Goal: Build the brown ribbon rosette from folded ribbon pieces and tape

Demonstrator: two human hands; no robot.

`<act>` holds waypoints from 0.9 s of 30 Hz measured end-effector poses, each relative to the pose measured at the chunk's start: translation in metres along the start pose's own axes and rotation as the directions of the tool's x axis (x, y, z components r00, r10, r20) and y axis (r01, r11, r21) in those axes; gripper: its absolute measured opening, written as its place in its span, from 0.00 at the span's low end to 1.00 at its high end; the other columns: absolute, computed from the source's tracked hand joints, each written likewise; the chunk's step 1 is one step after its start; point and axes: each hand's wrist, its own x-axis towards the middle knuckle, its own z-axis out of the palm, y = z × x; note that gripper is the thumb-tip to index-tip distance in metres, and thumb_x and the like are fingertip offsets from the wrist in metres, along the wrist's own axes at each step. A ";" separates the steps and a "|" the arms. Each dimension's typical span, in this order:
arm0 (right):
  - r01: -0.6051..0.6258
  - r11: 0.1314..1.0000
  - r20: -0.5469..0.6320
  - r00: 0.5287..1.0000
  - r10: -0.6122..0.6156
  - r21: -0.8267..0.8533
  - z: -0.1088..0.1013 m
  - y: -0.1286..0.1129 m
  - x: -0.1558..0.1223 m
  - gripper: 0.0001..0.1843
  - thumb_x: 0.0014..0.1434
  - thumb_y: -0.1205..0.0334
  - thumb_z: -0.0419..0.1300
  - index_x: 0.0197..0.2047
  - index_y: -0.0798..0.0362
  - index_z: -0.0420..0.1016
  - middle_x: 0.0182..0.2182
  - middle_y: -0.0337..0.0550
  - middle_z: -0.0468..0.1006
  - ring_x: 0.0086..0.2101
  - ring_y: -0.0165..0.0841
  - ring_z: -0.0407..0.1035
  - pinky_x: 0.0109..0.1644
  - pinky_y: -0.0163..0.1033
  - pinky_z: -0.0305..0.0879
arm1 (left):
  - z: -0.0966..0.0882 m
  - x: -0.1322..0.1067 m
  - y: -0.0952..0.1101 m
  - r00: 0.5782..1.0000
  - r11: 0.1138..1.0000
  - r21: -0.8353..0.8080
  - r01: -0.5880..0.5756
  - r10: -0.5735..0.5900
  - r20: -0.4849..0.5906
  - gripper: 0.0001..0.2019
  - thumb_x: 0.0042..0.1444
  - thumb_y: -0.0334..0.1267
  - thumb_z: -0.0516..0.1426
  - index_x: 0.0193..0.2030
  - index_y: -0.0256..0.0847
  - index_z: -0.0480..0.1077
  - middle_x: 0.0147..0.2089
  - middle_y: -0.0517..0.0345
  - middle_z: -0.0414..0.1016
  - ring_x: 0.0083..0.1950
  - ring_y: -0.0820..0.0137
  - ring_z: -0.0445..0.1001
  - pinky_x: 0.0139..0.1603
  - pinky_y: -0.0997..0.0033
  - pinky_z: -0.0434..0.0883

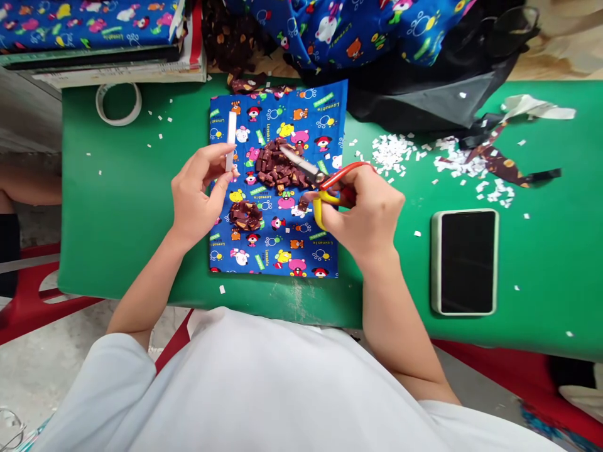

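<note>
My left hand pinches a narrow white strip between thumb and fingers, above the left side of a blue cloth printed with cartoon animals. In my right hand is a pair of scissors with red and yellow handles. The blades point left, over a heap of small dark brown patterned pieces on the cloth. Nearer to me, a smaller heap of brown pieces lies at the cloth's left. The strip and the blades are apart.
Small white cut bits are piled on the green table to the right, beside brown and black scraps. A phone lies front right, a tape roll back left. Printed fabric and black material fill the back.
</note>
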 end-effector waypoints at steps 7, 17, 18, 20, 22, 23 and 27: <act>0.040 0.997 0.112 0.993 -0.047 0.063 0.000 -0.016 -0.006 0.13 0.54 0.49 0.56 0.33 0.50 0.64 0.23 0.40 0.68 0.25 0.33 0.63 0.27 0.39 0.55 | -0.002 -0.003 0.013 0.997 0.992 -0.118 0.046 -0.039 0.064 0.16 0.60 0.37 0.54 0.55 0.46 0.63 0.47 0.57 0.75 0.51 0.67 0.78 0.54 0.64 0.77; 0.110 0.994 0.126 0.986 -0.111 0.009 0.006 -0.015 -0.010 0.13 0.54 0.49 0.56 0.36 0.50 0.66 0.27 0.44 0.70 0.29 0.38 0.65 0.30 0.40 0.58 | -0.001 -0.006 0.015 0.988 0.987 -0.138 0.078 -0.059 0.141 0.12 0.61 0.43 0.53 0.48 0.43 0.67 0.44 0.58 0.74 0.48 0.69 0.79 0.49 0.70 0.77; 0.115 0.993 0.120 0.986 -0.115 0.003 0.006 -0.015 -0.010 0.13 0.54 0.49 0.57 0.36 0.50 0.66 0.27 0.44 0.70 0.29 0.38 0.65 0.30 0.40 0.58 | -0.001 -0.007 0.016 0.987 0.987 -0.139 0.083 -0.061 0.151 0.11 0.61 0.44 0.53 0.48 0.43 0.67 0.44 0.58 0.74 0.48 0.69 0.79 0.49 0.70 0.77; 0.128 0.992 0.108 0.986 -0.127 -0.002 0.006 -0.015 -0.010 0.13 0.54 0.49 0.57 0.35 0.51 0.66 0.28 0.45 0.71 0.29 0.37 0.65 0.30 0.40 0.58 | -0.001 -0.007 0.017 0.984 0.986 -0.134 0.094 -0.072 0.164 0.11 0.61 0.44 0.52 0.47 0.43 0.68 0.44 0.58 0.74 0.47 0.70 0.79 0.49 0.71 0.77; 0.143 0.990 0.113 0.983 -0.143 0.008 0.006 -0.016 -0.009 0.13 0.54 0.50 0.58 0.35 0.51 0.66 0.30 0.45 0.73 0.30 0.37 0.65 0.31 0.40 0.59 | 0.000 -0.008 0.017 0.983 0.986 -0.135 0.102 -0.078 0.167 0.11 0.61 0.44 0.52 0.47 0.43 0.68 0.45 0.58 0.74 0.47 0.70 0.80 0.48 0.71 0.77; 0.148 0.989 0.119 0.982 -0.149 0.013 0.005 -0.016 -0.009 0.13 0.55 0.50 0.58 0.35 0.51 0.67 0.30 0.46 0.73 0.31 0.37 0.66 0.32 0.40 0.60 | 0.000 -0.008 0.017 0.983 0.985 -0.141 0.101 -0.077 0.169 0.11 0.61 0.44 0.52 0.46 0.43 0.68 0.45 0.58 0.74 0.47 0.70 0.80 0.47 0.71 0.78; 0.150 0.989 0.117 0.982 -0.149 0.006 0.004 -0.017 -0.007 0.13 0.57 0.49 0.58 0.34 0.50 0.69 0.30 0.46 0.73 0.31 0.38 0.66 0.33 0.40 0.60 | 0.000 -0.008 0.018 0.980 0.984 -0.142 0.107 -0.080 0.180 0.10 0.60 0.43 0.52 0.45 0.44 0.69 0.46 0.58 0.75 0.47 0.70 0.80 0.46 0.71 0.78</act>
